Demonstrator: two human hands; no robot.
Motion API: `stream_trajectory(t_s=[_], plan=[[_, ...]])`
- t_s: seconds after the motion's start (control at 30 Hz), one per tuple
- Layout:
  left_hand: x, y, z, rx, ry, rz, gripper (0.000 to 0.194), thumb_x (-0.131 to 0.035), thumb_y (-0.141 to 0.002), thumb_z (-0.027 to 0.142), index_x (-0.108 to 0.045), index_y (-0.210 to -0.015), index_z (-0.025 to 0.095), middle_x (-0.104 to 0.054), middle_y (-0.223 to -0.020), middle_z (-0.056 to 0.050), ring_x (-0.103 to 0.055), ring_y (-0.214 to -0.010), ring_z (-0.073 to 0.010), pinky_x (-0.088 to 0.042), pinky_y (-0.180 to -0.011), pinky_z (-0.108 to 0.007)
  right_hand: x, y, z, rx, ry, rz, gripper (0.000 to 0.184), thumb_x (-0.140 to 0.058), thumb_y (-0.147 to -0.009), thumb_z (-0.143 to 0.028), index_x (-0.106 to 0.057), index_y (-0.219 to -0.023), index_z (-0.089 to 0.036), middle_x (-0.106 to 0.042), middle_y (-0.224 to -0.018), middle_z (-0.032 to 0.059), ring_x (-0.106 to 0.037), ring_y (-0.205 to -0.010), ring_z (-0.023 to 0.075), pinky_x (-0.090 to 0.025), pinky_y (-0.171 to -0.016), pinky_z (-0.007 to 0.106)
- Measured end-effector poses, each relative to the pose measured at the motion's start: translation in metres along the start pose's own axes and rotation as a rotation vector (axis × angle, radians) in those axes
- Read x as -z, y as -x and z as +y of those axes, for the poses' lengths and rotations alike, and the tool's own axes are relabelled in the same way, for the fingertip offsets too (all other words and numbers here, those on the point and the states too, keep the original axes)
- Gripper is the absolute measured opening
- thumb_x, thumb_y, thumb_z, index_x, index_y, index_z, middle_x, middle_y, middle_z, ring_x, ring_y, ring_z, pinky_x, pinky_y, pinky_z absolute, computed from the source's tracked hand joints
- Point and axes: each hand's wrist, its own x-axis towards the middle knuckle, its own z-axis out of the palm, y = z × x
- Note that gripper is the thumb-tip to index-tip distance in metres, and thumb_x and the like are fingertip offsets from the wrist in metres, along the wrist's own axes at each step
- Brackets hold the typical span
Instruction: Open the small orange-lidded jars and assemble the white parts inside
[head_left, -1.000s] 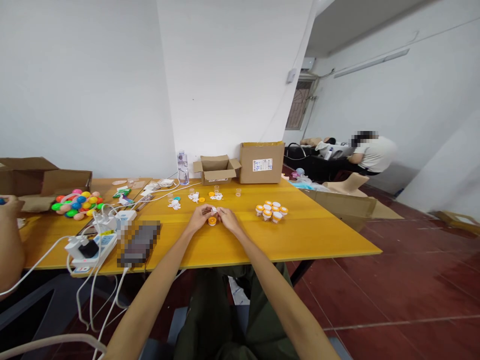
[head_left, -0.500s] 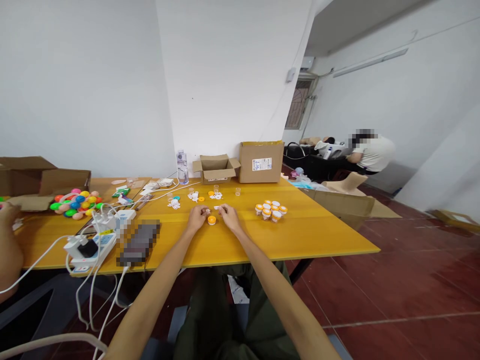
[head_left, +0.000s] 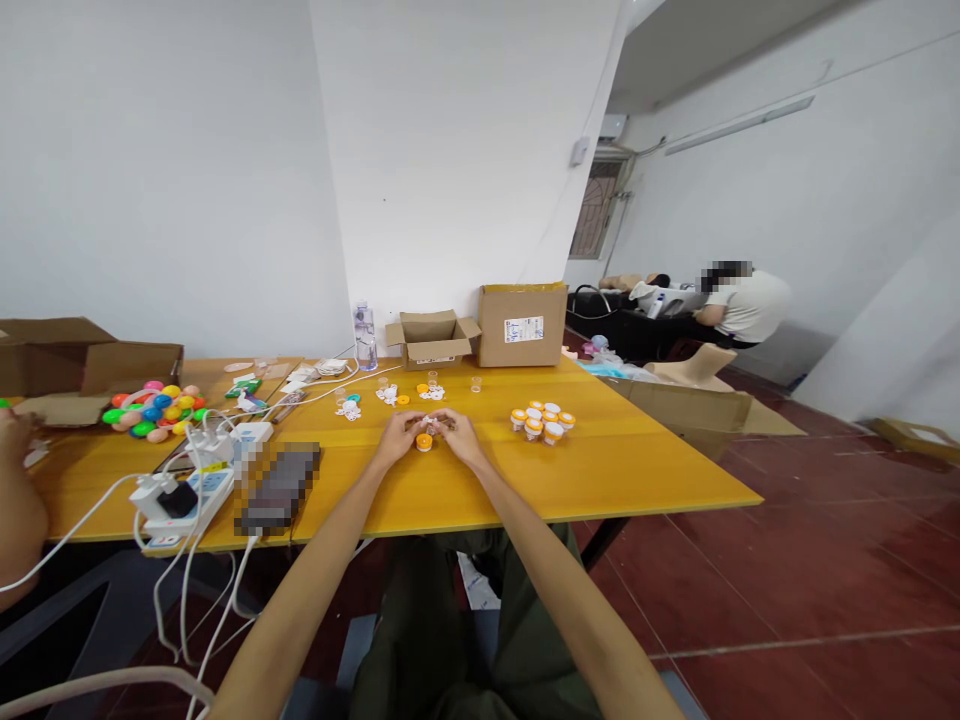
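Observation:
My left hand and my right hand meet above the wooden table, fingertips pinched close together. Small white pieces show between the fingers of both hands; their exact kind is too small to make out. Just below the fingertips stands an orange lid or cup, its pale side facing me. Beyond the hands lie little piles of white pieces, along with loose orange caps and clear cups. To the right of my right hand, several small cups with orange-rimmed white lids stand in a cluster.
Cardboard boxes and a water bottle line the wall side. Leftward are a phone, power strips with cables, colourful balls and another person's arm. A person sits at the far right.
My hands have come together, bringing the small white pieces from apart to touching or nearly so above the orange lid. The lid and the cluster of cups have stayed in place.

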Motion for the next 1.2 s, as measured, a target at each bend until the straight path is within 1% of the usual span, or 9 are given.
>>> stream_trajectory(t_s=[0.1, 0.27, 0.47, 0.63, 0.77, 0.87, 0.97, 1.07, 1.2], plan=[[0.000, 0.001, 0.002, 0.019, 0.034, 0.005, 0.015, -0.073, -0.075, 0.033, -0.077, -0.083, 0.021, -0.079, -0.091, -0.005, -0.070, -0.091, -0.0242, -0.054, -0.094, -0.040, -0.002, 0.000, -0.001, -0.008, -0.010, -0.024, 0.014, -0.059, -0.078, -0.029, -0.068, -0.087, -0.022, -0.074, -0.090, 0.0018, -0.064, -0.074, 0.0155, -0.053, -0.072, 0.029], [0.000, 0.002, 0.005, 0.048, 0.083, 0.032, 0.012, -0.074, -0.073, 0.030, -0.073, -0.079, 0.020, -0.077, -0.085, -0.005, -0.070, -0.086, -0.0222, -0.055, -0.087, -0.037, -0.001, 0.001, -0.004, -0.034, -0.052, -0.069, 0.010, -0.060, -0.077, -0.028, -0.064, -0.084, -0.022, -0.070, -0.087, 0.0008, -0.065, -0.076, 0.0158, -0.053, -0.072, 0.029], [-0.001, 0.003, 0.010, 0.058, 0.106, 0.029, 0.014, -0.077, -0.069, 0.030, -0.070, -0.075, 0.020, -0.074, -0.079, -0.003, -0.068, -0.082, -0.0202, -0.054, -0.085, -0.035, 0.000, 0.001, -0.004, -0.048, -0.095, -0.033, 0.009, -0.060, -0.078, -0.029, -0.055, -0.083, -0.023, -0.066, -0.080, -0.0023, -0.062, -0.068, 0.0143, -0.053, -0.069, 0.029], [-0.001, 0.003, 0.014, 0.066, 0.107, 0.010, 0.014, -0.076, -0.070, 0.032, -0.069, -0.076, 0.020, -0.072, -0.079, -0.002, -0.066, -0.082, -0.0193, -0.054, -0.084, -0.033, -0.003, -0.001, -0.001, -0.078, -0.078, -0.004, 0.008, -0.059, -0.079, -0.028, -0.057, -0.085, -0.023, -0.067, -0.085, -0.0011, -0.063, -0.070, 0.0143, -0.052, -0.068, 0.028], [0.000, 0.004, 0.014, 0.064, 0.096, 0.022, 0.016, -0.076, -0.070, 0.033, -0.070, -0.078, 0.021, -0.072, -0.080, -0.002, -0.066, -0.084, -0.0198, -0.053, -0.084, -0.033, -0.003, -0.001, -0.001, -0.070, 0.031, -0.001, 0.006, -0.057, -0.082, -0.027, -0.060, -0.082, -0.023, -0.068, -0.078, -0.0017, -0.063, -0.071, 0.0153, -0.051, -0.070, 0.028], [0.000, 0.004, 0.016, 0.063, 0.098, 0.013, 0.017, -0.076, -0.069, 0.032, -0.074, -0.083, 0.022, -0.073, -0.082, -0.002, -0.067, -0.085, -0.0208, -0.053, -0.083, -0.034, -0.003, 0.000, -0.001, -0.033, 0.129, -0.010, 0.012, -0.054, -0.086, -0.028, -0.062, -0.079, -0.023, -0.067, -0.072, -0.0026, -0.062, -0.069, 0.0158, -0.050, -0.071, 0.027], [0.000, 0.004, 0.018, 0.060, 0.104, -0.031, 0.016, -0.076, -0.069, 0.032, -0.076, -0.082, 0.022, -0.075, -0.081, -0.002, -0.067, -0.084, -0.0217, -0.054, -0.083, -0.034, -0.002, 0.001, -0.002, -0.024, 0.207, -0.011, 0.019, -0.050, -0.090, -0.027, -0.060, -0.075, -0.023, -0.066, -0.069, -0.0022, -0.061, -0.069, 0.0163, -0.048, -0.070, 0.026], [-0.001, 0.004, 0.020, 0.051, 0.109, -0.060, 0.015, -0.076, -0.069, 0.033, -0.077, -0.078, 0.022, -0.077, -0.081, -0.003, -0.068, -0.084, -0.0224, -0.054, -0.082, -0.034, -0.002, 0.001, -0.002, -0.043, 0.308, -0.013, 0.025, -0.048, -0.094, -0.027, -0.056, -0.070, -0.023, -0.066, -0.070, -0.0008, -0.061, -0.071, 0.0170, -0.045, -0.068, 0.026], [-0.001, 0.004, 0.017, 0.046, 0.117, -0.041, 0.015, -0.077, -0.068, 0.032, -0.078, -0.079, 0.022, -0.078, -0.081, -0.003, -0.069, -0.086, -0.0231, -0.055, -0.082, -0.034, -0.002, 0.001, -0.002, -0.066, 0.459, -0.011, 0.026, -0.047, -0.097, -0.031, -0.059, -0.075, -0.024, -0.068, -0.076, 0.0015, -0.061, -0.076, 0.0185, -0.040, -0.067, 0.025]])
